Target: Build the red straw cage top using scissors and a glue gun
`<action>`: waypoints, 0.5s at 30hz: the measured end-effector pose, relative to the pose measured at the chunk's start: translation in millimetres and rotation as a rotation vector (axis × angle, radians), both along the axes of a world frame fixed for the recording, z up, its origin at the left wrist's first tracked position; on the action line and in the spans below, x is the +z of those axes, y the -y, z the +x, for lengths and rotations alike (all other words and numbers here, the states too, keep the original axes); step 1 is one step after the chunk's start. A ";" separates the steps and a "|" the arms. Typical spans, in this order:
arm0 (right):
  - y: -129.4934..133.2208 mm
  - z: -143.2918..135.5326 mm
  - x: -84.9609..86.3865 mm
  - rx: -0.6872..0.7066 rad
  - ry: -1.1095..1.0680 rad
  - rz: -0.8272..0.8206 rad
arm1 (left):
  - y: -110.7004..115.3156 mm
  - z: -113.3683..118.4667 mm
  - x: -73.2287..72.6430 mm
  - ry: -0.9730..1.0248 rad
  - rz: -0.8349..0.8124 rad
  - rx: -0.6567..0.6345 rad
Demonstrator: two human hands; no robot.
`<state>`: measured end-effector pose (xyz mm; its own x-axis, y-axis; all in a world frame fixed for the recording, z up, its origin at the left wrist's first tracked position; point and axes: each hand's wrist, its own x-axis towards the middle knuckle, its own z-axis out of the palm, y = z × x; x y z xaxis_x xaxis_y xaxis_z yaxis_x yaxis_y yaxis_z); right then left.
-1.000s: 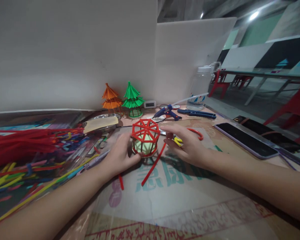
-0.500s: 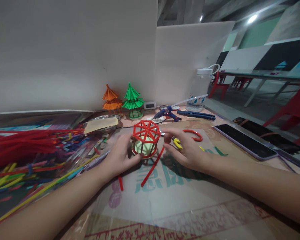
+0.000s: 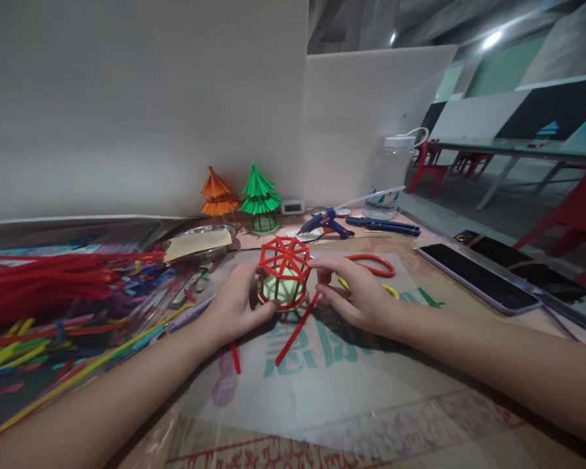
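Note:
A small round pavilion frame (image 3: 286, 270) of pipe cleaners stands on the table, with a red spoked top, dark posts and a pale base. My left hand (image 3: 237, 303) grips it from the left, thumb at the lower front edge and fingers partly hidden behind. To its right is my right hand (image 3: 356, 293), fingers apart, the index fingertip at the rim of the red top; whether it touches I cannot tell. A loose red pipe cleaner (image 3: 295, 332) slants down in front, its upper end close to my right thumb. Another short red piece (image 3: 235, 358) lies below my left hand.
Orange (image 3: 218, 192) and green (image 3: 258, 195) pavilions stand at the back by a glue gun (image 3: 329, 221). Scissors with a red handle (image 3: 388, 264) lie behind my right hand. Pipe cleaners (image 3: 68, 286) are heaped left; blue pliers (image 3: 383, 225), a bottle (image 3: 388, 172) and a phone (image 3: 478, 277) are right.
My right hand has moved slightly left, bringing its index fingertip to the red top. More of the yellow scissor handle shows behind it. My left hand and the frame have barely shifted.

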<state>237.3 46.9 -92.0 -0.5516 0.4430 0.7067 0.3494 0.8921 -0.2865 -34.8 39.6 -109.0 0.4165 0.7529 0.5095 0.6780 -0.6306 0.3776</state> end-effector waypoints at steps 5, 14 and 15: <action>-2.1 -1.7 6.5 -0.026 0.006 0.060 | -1.0 1.1 0.4 0.000 -0.039 0.018; -7.3 -1.3 40.7 -0.160 -0.102 0.097 | 0.1 2.9 -0.5 0.017 -0.040 0.022; -10.6 -1.5 43.0 -0.122 -0.072 0.144 | 0.1 2.9 -0.4 0.021 -0.047 0.023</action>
